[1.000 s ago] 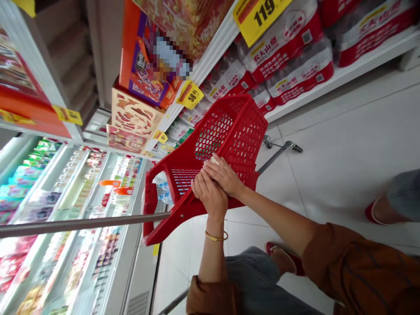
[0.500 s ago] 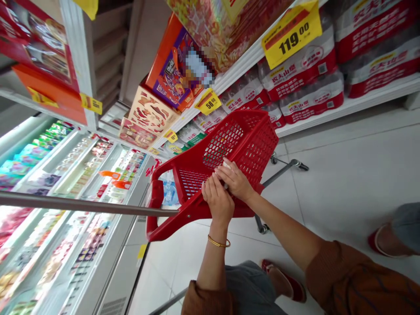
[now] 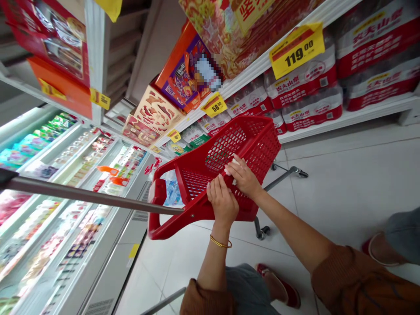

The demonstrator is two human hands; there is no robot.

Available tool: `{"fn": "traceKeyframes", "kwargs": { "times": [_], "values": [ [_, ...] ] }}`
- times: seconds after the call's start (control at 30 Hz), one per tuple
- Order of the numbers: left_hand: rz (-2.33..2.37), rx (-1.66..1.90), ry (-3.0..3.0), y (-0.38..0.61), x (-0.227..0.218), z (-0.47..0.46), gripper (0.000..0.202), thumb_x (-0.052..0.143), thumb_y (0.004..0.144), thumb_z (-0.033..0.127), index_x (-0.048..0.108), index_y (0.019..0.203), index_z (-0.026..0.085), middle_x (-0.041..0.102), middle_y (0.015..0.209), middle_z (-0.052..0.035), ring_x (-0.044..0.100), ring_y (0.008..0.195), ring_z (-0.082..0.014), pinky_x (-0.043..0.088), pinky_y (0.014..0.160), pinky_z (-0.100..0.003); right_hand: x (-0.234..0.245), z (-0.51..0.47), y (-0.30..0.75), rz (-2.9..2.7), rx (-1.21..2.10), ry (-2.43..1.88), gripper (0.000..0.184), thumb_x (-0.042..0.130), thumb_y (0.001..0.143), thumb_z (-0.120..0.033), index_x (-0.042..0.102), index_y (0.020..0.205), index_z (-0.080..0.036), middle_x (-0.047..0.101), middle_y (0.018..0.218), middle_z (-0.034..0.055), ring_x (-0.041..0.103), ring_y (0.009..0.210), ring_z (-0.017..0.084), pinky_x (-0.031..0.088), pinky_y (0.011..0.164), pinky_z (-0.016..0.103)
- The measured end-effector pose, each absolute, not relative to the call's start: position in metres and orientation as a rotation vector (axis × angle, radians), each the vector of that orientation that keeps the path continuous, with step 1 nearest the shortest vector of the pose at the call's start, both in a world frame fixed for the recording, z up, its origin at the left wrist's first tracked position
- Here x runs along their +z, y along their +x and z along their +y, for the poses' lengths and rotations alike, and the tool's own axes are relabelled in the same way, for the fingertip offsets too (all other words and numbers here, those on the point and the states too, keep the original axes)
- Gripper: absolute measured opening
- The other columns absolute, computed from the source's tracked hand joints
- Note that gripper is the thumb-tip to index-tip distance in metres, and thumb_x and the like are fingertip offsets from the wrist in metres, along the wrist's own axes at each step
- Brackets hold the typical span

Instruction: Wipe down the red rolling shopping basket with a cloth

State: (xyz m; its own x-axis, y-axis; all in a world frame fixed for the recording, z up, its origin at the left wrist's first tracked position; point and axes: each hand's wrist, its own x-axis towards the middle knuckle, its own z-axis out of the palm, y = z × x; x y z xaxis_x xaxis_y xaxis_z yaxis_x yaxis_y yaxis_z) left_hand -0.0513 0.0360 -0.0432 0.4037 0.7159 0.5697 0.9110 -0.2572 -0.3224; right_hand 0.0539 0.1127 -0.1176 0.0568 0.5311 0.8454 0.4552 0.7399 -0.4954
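Note:
A red plastic shopping cart [image 3: 183, 214] with perforated sides stands in front of me, tilted in the view. My left hand [image 3: 223, 201], with a gold bracelet at the wrist, has its fingers closed over the cart's near side rim. Just beyond it, my right hand [image 3: 245, 178] presses a crumpled white tissue [image 3: 229, 168] onto the same rim. Bits of the tissue stick out around its fingers; the palm side is hidden. The two hands are close together but slightly apart.
Shrink-wrapped bottle packs [image 3: 311, 109] fill the low shelf behind the cart, under boxed goods [image 3: 185, 70] and yellow price tags [image 3: 297, 50]. Lit chiller shelves [image 3: 65, 218] run along the left. A metal bar [image 3: 98, 199] reaches the cart from the left. Tiled floor [image 3: 344, 175] lies right.
My right hand has moved a little farther along the rim from my left hand, and more of the white tissue shows. The whole view has shifted slightly.

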Motion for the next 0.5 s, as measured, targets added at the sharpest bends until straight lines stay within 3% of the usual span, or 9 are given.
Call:
{"fn": "traceKeyframes", "kwargs": {
  "times": [0.27, 0.5],
  "values": [
    [-1.350, -0.440, -2.063, -0.048, -0.040, 0.026, 0.056, 0.039, 0.088, 0.017, 0.039, 0.140, -0.003, 0.058, 0.128, -0.0238, 0.051, 0.123, -0.0316, 0.032, 0.111, -0.051, -0.114, 0.106, 0.066, -1.622, 0.043, -0.860, 0.041, 0.034, 0.095, -0.011, 0.055, 0.130, -0.016, 0.062, 0.125, 0.0130, 0.025, 0.146, 0.027, 0.035, 0.114, 0.058],
    [-1.330, -0.438, -2.082, -0.054, -0.040, 0.012, 0.062, 0.039, 0.087, 0.016, 0.028, 0.147, 0.000, 0.059, 0.129, -0.0215, 0.051, 0.124, -0.0298, 0.031, 0.111, -0.048, -0.115, 0.097, 0.083, -1.658, -0.015, -0.881, 0.043, 0.037, 0.092, -0.009, 0.054, 0.130, -0.015, 0.062, 0.123, 0.0128, 0.030, 0.144, 0.028, 0.034, 0.114, 0.057]
  ]
}}
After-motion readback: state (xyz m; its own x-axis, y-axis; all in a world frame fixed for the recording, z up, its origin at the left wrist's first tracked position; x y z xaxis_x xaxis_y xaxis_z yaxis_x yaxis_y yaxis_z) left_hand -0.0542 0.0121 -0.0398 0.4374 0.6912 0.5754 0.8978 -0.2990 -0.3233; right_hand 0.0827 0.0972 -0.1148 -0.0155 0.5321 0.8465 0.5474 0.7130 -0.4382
